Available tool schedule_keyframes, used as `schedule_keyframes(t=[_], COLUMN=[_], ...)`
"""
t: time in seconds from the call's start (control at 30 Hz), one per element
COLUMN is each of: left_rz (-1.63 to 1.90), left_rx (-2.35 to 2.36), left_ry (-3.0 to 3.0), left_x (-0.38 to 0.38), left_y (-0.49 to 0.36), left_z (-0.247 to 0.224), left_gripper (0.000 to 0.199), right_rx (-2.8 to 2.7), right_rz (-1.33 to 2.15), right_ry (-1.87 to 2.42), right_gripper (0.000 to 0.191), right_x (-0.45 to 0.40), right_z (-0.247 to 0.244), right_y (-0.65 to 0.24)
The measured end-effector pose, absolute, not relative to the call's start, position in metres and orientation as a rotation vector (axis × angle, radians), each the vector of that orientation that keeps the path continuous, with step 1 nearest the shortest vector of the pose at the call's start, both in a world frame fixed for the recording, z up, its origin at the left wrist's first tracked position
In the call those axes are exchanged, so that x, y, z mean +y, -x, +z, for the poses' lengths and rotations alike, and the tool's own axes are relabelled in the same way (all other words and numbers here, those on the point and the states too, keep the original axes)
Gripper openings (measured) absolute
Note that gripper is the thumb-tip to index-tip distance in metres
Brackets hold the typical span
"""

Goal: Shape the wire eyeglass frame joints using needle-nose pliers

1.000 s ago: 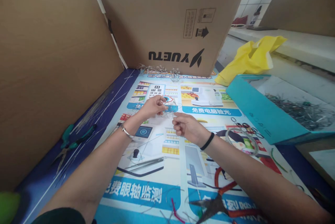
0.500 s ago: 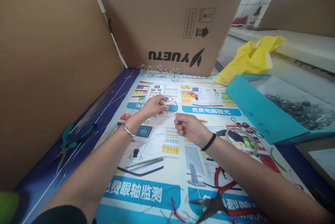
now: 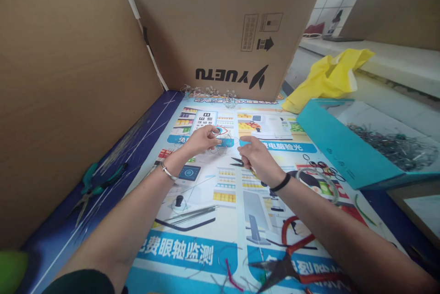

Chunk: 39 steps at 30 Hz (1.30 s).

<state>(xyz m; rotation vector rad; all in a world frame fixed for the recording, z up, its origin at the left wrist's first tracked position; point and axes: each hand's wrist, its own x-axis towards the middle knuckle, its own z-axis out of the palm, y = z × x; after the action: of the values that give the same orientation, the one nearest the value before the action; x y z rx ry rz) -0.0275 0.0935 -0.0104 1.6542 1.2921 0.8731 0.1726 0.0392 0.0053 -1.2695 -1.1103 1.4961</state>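
Note:
My left hand point(image 3: 205, 139) is closed, thumb and fingertips pinching a small tangle of thin wire point(image 3: 225, 137) above the printed sheet. Slightly to the right, my right hand point(image 3: 257, 157) is closed too, and a fine wire end shows at its thumb and forefinger. Whether both hands hold the same wire is too fine to tell. Below the right hand lie small pliers with dark jaws point(image 3: 237, 162), their yellow grips partly hidden by it.
Red-handled cutters point(image 3: 287, 266) lie in front, with wire scraps around. Teal-handled pliers point(image 3: 90, 189) and straight wires are at left. A turquoise box point(image 3: 330, 147) of wire pieces, a yellow bag point(image 3: 323, 78), rings and a wire coil point(image 3: 318, 185) are at right. Cardboard walls point(image 3: 220, 23) stand behind and left.
My right hand has moved a little right and away from me, widening the space between the hands. The small pliers' jaws now show below it. My left hand stays nearly in place.

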Motion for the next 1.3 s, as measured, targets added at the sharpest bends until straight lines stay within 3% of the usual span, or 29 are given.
schedule_keyframes(t=[0.2,0.47,0.77,1.3], left_rz=[0.923,0.918,0.888,0.856], left_rx=[1.175,1.069,1.0,1.064], left_ry=[-1.526,-1.517,-1.505,-1.589], left_x=[0.092,0.091,0.086,0.086], left_y=[0.029,0.031,0.028,0.028], left_z=[-0.006,-0.006,-0.001,-0.001], left_gripper=[0.031,0.032,0.035,0.036], right_rx=[-1.294,-1.339,-1.344,-1.483], right_rz=[1.372,1.674,1.701,1.49], right_ry=[1.31,1.163,1.139,1.302], right_gripper=[0.023,0.045,0.048,0.015], right_x=[0.069,0.079,0.079,0.08], right_z=[0.004,0.0,-0.004,-0.013], right_y=[-0.188,-0.184,-0.181,-0.175])
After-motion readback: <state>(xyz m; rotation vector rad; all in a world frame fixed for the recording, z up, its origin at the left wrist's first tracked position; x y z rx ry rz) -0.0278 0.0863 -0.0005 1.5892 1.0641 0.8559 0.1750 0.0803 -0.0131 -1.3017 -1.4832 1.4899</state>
